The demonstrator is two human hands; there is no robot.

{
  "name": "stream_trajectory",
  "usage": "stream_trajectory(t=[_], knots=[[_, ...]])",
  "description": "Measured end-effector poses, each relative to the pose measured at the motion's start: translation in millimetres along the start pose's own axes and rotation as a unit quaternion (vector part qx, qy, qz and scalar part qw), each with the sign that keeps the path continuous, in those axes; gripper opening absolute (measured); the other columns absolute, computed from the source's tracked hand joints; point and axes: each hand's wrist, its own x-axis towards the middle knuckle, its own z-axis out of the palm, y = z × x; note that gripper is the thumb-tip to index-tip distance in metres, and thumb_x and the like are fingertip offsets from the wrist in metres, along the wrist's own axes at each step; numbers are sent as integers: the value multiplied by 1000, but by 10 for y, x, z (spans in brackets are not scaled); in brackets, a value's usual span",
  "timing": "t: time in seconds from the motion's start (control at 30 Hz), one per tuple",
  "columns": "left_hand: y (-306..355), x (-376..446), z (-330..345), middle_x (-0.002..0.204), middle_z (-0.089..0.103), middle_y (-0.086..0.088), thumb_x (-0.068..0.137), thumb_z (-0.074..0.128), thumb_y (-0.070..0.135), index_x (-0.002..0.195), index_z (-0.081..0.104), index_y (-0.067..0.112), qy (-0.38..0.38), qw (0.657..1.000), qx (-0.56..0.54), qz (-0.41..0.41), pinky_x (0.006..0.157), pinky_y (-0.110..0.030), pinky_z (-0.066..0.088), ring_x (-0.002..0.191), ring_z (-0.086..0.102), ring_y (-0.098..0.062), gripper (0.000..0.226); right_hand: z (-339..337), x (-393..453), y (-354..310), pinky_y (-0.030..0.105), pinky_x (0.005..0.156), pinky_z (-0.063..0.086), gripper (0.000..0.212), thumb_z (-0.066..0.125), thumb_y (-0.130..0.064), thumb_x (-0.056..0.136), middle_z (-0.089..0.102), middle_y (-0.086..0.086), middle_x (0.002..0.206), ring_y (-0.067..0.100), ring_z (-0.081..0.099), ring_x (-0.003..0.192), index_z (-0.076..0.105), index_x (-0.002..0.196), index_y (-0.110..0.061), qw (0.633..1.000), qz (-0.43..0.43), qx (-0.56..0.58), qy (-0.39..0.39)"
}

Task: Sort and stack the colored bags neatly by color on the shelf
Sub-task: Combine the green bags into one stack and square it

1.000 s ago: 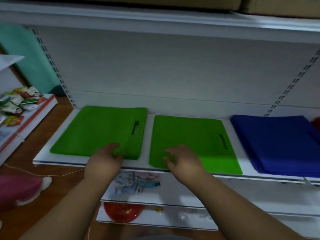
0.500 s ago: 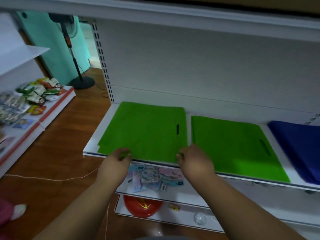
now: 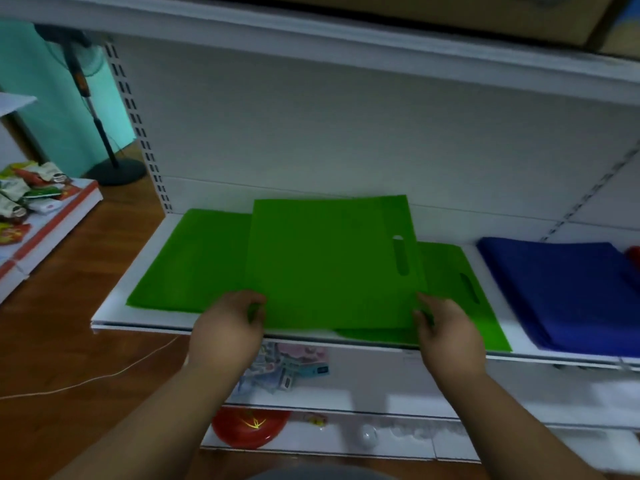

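Holding the lifted green bag [image 3: 329,261] at its near corners: my left hand [image 3: 227,327] pinches the left corner, my right hand [image 3: 446,332] the right. It hangs between both, over two green stacks; the right-hand green stack [image 3: 460,299] lies nearer my right hand.

Lifted green bag [image 3: 325,265] overlaps two green stacks.

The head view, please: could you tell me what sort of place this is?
Probably a small shop. White slotted retail shelving holds flat green bags and a blue bag stack, packaged snacks sit on a low display at left, and small goods lie on the lower shelf.
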Motion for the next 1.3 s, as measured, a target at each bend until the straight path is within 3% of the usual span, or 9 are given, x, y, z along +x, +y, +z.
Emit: stream_trajectory(t=[0.13,0.3,0.53,0.77,0.87,1.0,1.07,1.2,1.3], knots=[[511,41,342,121,63,-1,98,51,31,122,64,27,-48,998,28,24,72,-28,46,90,63,-23,27,-276,26,519,38,76,51,32,62,-23,94,66,11,112,31,64,96,66,125,-14,998,37,-46,-8],[1040,9,731,119,64,-1,98,51,32,122,63,29,-85,995,46,16,71,-27,47,85,65,-21,27,-547,148,1093,42,75,53,29,59,-25,96,65,12,110,31,63,94,66,123,-17,995,66,-58,-56],[1318,-47,1018,115,64,-3,97,50,27,119,65,29,-107,987,117,-33,65,-26,44,84,64,-20,27,-592,279,1518,33,89,47,36,58,-31,97,64,7,127,25,60,113,62,130,-18,987,76,-30,-139],[1387,-67,1080,103,51,-2,99,46,30,119,64,28,-118,982,144,-43,61,-27,39,78,57,-19,26,-581,316,1536,34,73,51,26,55,-34,96,62,6,111,24,62,93,66,114,-18,983,67,-86,-147],[1372,-94,1053,99,47,0,98,49,36,119,61,25,-110,983,145,-37,62,-28,42,77,54,-19,27,-582,340,1411,34,72,51,28,57,-34,94,60,6,112,24,61,92,64,116,-19,986,64,-69,-138],[1295,-112,936,119,61,-3,96,54,39,129,57,26,-74,994,85,-16,70,-28,46,97,61,-23,36,-497,361,977,33,79,50,37,57,-39,94,62,6,120,24,61,102,62,125,-20,990,26,-32,-135],[1176,-91,821,118,64,-4,96,54,39,131,56,26,-55,997,60,-16,68,-27,42,97,63,-23,37,-397,352,671,32,82,49,42,56,-42,95,61,4,124,23,61,105,58,132,-22,988,-9,-8,-155],[683,14,508,72,65,-1,94,56,40,137,46,29,-51,996,28,-70,53,-28,36,66,61,-22,46,-98,291,-20,28,96,42,47,52,-39,97,54,2,137,20,53,121,47,142,-28,968,-111,17,-226],[216,83,216,62,59,-1,93,56,38,148,33,33,-68,991,15,-110,50,-28,36,59,57,-19,59,134,287,-558,30,97,41,50,48,-37,100,49,2,143,22,50,126,37,148,-33,954,-147,14,-260]])
